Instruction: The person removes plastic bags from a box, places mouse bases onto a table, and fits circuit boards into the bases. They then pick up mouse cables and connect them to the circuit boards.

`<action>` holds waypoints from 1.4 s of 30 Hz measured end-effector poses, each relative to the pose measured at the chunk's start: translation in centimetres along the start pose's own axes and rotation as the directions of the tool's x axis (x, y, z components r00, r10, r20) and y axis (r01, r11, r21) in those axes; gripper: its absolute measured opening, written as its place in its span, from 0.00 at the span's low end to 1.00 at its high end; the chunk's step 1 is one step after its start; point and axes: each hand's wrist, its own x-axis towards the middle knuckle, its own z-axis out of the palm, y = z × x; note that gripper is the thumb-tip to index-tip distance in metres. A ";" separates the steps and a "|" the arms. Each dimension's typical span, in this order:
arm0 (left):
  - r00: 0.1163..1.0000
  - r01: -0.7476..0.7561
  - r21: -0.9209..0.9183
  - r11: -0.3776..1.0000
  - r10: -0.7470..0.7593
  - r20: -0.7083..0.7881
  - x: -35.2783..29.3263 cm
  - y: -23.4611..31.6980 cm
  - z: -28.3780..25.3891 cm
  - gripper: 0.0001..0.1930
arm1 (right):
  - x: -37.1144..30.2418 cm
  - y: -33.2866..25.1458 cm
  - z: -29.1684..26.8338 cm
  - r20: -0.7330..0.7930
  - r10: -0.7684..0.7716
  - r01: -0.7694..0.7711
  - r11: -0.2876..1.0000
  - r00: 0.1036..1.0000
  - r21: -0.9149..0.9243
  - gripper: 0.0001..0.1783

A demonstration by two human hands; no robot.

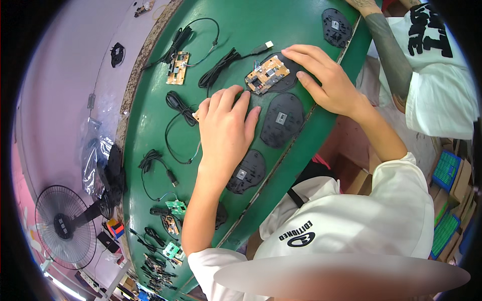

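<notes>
My left hand [226,123] is over the table, fingers bent downward and thumb held apart. It partly covers a tan circuit board [196,116], whose edge shows beside the little finger; a black cable [178,106] lies next to it. My right hand [326,83] is at the far end of a black oval plastic base [287,80], fingers stretched and thumb spread near its rim. On that base rests another tan circuit board [267,74], tilted to its outline, with a bundled black USB cable [221,68] beside it. What lies beneath my left palm is hidden.
More black bases [282,120] lie along the near table edge. A wired board [176,67] lies farther left, and green boards [175,207] with cables lie at the lower left. A fan [65,226] stands past the table. Another person's arm [386,55] is at upper right.
</notes>
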 end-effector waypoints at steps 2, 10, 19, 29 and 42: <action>0.999 -0.027 0.025 0.999 0.026 0.025 -0.1 0.1 0.1 0.17 | -0.7 -0.6 -0.2 -0.002 0.031 -0.031 0.999 1.000 0.011 0.24; 0.999 0.033 -0.062 0.998 -0.034 -0.017 -1.5 1.0 -3.0 0.20 | -4.2 -3.8 -0.4 0.006 0.067 -0.067 0.993 0.998 0.101 0.26; 0.948 0.300 -0.105 0.948 -0.309 -0.079 -17.7 6.3 -6.2 0.23 | -6.7 -6.6 2.3 -0.047 0.044 -0.053 0.978 0.998 -0.202 0.44; 0.912 0.288 -0.056 0.956 -0.292 -0.290 -16.1 8.8 -3.0 0.25 | -7.8 -7.3 4.5 -0.139 -0.018 -0.016 0.971 0.990 -0.238 0.38; 0.655 0.594 -0.100 0.798 -0.553 -0.516 -27.3 7.9 -3.8 0.29 | -7.0 -13.0 9.3 0.146 -0.400 0.413 0.908 0.905 -0.072 0.19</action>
